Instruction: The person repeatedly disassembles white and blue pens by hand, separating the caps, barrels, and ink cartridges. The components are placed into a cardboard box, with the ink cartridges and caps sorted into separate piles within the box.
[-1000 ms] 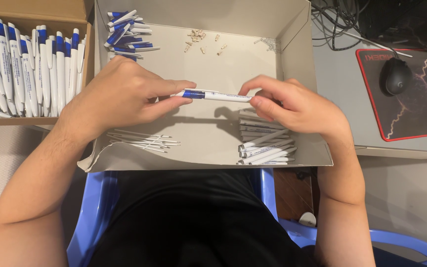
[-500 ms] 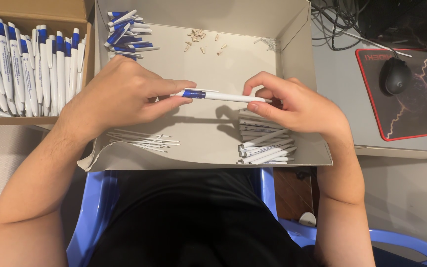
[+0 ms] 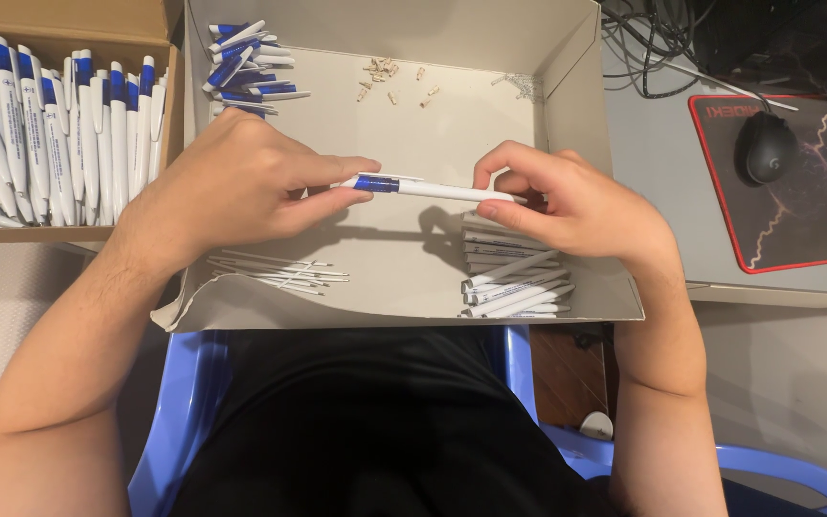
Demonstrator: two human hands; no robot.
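Gripping a white pen with a blue band [image 3: 423, 187] level above the open cardboard tray [image 3: 567, 57], the left hand [image 3: 232, 187] pinches its banded end while the right hand [image 3: 571, 201] fingers [image 3: 504, 163] clasp the other end, over white barrels [image 3: 514, 287], thin refills [image 3: 275, 271] and small springs [image 3: 390, 77].
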